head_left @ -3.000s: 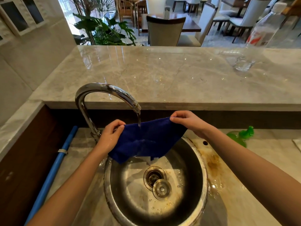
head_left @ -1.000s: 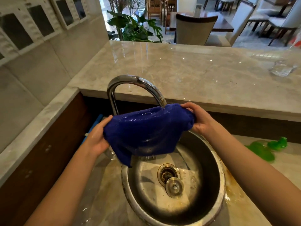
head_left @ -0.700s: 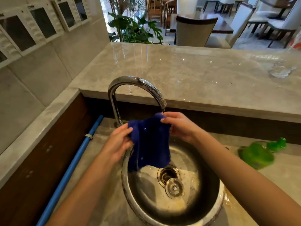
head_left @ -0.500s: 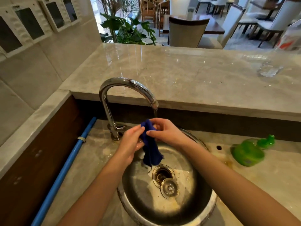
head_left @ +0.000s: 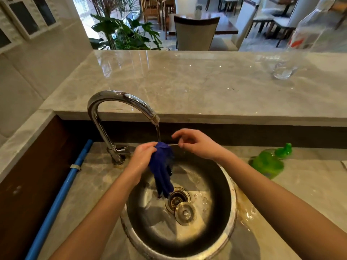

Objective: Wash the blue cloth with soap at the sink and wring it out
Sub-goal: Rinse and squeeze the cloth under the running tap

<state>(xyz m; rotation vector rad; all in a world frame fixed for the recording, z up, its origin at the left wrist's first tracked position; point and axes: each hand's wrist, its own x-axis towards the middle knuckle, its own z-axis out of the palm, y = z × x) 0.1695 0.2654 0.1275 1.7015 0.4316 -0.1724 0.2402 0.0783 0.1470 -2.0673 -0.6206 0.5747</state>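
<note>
The blue cloth (head_left: pixel 161 169) hangs bunched into a wet rope above the round steel sink (head_left: pixel 228 209), its lower end near the drain (head_left: pixel 176 198). My left hand (head_left: pixel 143 156) grips the cloth's top, right under the thin stream from the chrome tap (head_left: pixel 120 98). My right hand (head_left: pixel 195 142) hovers just right of the cloth with loosely curled fingers and holds nothing. A green soap bottle (head_left: pixel 268 162) lies on its side on the counter to the right of the sink.
A loose drain plug (head_left: pixel 185 213) lies in the basin beside the drain. A blue pipe (head_left: pixel 56 201) runs along the left wall. The raised marble ledge (head_left: pixel 187 81) behind the tap carries a clear plastic bottle (head_left: pixel 300 40) at the far right.
The cloth was spread wide between both hands under the tap, then gathered into a narrow bundle. My right hand has let go and moved slightly right; my left hand alone holds the cloth now.
</note>
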